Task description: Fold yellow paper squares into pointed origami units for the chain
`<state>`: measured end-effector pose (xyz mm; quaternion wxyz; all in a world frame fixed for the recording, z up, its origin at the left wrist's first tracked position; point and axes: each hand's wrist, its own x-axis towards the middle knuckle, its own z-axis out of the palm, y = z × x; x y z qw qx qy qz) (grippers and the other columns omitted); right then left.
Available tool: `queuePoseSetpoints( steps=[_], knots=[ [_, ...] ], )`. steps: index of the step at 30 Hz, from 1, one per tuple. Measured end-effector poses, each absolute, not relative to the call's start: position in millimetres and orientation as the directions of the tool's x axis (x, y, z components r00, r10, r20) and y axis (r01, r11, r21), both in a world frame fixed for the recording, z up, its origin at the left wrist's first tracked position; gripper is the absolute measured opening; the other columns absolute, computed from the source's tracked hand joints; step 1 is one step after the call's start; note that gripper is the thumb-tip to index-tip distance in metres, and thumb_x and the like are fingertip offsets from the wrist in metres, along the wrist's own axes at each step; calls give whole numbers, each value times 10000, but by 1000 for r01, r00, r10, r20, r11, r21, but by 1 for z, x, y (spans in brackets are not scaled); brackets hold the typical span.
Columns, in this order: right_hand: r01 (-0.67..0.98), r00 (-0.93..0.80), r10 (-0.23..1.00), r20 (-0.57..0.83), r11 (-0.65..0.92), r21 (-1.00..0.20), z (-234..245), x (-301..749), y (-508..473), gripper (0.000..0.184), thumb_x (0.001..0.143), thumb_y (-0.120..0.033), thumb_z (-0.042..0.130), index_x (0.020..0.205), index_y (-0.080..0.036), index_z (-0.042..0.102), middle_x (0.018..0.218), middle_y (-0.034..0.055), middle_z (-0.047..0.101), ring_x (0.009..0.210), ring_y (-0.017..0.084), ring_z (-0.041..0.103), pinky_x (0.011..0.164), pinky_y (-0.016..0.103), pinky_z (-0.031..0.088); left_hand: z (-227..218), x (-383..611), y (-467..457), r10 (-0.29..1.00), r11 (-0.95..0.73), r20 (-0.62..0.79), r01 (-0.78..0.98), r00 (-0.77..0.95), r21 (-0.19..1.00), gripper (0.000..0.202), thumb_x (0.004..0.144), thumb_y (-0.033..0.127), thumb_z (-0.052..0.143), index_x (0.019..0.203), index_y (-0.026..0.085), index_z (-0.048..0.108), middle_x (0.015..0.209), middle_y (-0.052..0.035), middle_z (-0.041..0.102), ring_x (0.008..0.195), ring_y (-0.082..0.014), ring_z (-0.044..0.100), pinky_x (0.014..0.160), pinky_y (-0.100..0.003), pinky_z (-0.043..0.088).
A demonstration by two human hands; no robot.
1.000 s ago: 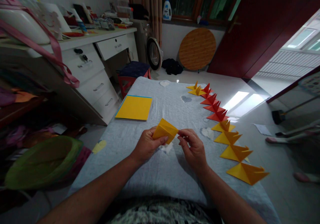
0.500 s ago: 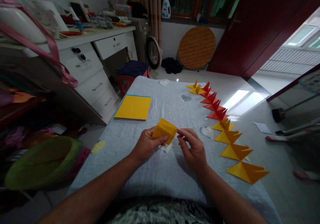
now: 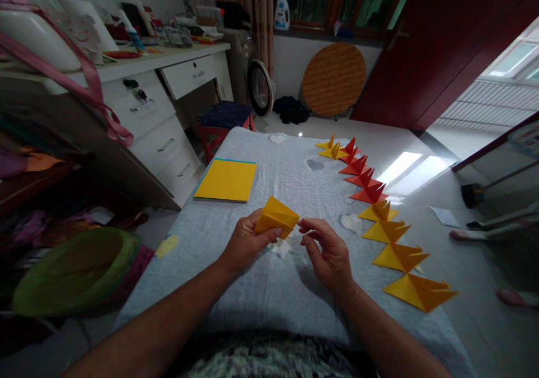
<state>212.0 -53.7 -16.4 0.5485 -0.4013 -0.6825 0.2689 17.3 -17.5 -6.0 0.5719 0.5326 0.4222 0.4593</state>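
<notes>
My left hand [image 3: 246, 240] grips a partly folded piece of yellow origami paper [image 3: 275, 214], thumb on its near face and fingers behind it. The paper is held above the cloth-covered table, one corner pointing right. Beside that corner is my right hand [image 3: 328, 254], its fingers curved and the thumb apart from the index finger. The index fingertip is very close to the paper; whether it touches, I cannot tell. Left of the held paper lies a stack of square paper [image 3: 226, 180] with yellow on top and a blue edge showing.
Several folded yellow paper cranes [image 3: 420, 292] and red paper cranes [image 3: 368, 192] stand in a line along the table's right side. A green-rimmed basket [image 3: 78, 271] is on the floor at left. A stool [image 3: 226, 115] stands past the table's far left corner, beside a white desk [image 3: 145, 122].
The right thumb and fingertips have parted slightly from the paper's right corner. The left hand keeps its hold, with the paper tilted a little differently. The view has shifted slightly.
</notes>
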Motion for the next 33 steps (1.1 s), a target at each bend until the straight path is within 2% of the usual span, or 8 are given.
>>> queuePoseSetpoints(
  steps=[5,12,16,19,25,33],
  knots=[
    [281,-121,822,557,566,-775,-14,213,-53,420,947,-83,527,1308,-284,603,1091,71,662,926,171,657,723,306,589,-8,17,-18,971,44,-18,-101,239,994,274,746,296,798,957,135,732,795,-37,711,658,-136,611,629,-246,514],
    [294,-144,810,568,583,-757,-12,214,-53,450,940,-84,539,1332,-298,595,1116,72,655,939,174,658,793,339,579,-10,16,-17,963,9,17,-95,270,995,268,759,307,795,979,159,752,862,-44,724,685,-141,625,635,-250,526],
    [279,-158,812,561,582,-764,-10,214,-52,446,936,-91,535,1323,-300,606,1127,73,653,953,179,652,793,334,574,-6,16,-17,956,-82,101,-78,275,994,238,745,237,798,977,199,772,929,-44,722,802,-171,665,740,-276,539],
    [275,-163,805,570,592,-758,-9,213,-52,439,922,-88,538,1298,-297,627,1123,70,649,958,177,640,769,305,571,-5,16,-18,940,-183,195,-66,281,981,149,759,254,802,902,213,786,957,-47,693,899,-192,675,818,-293,534],
    [283,-171,796,580,604,-745,-7,211,-52,430,905,-100,559,1283,-291,637,1095,71,628,911,172,627,723,289,573,-4,15,-18,907,-321,310,-10,285,947,84,794,295,782,824,216,778,905,-37,654,854,-185,672,771,-297,531],
    [276,-199,807,556,591,-758,-9,211,-52,434,884,-74,578,1255,-287,648,1093,68,622,910,167,624,720,278,576,-4,13,-17,903,-361,320,101,288,927,162,774,353,799,805,199,759,879,-46,656,805,-181,648,736,-283,521]
  ],
)
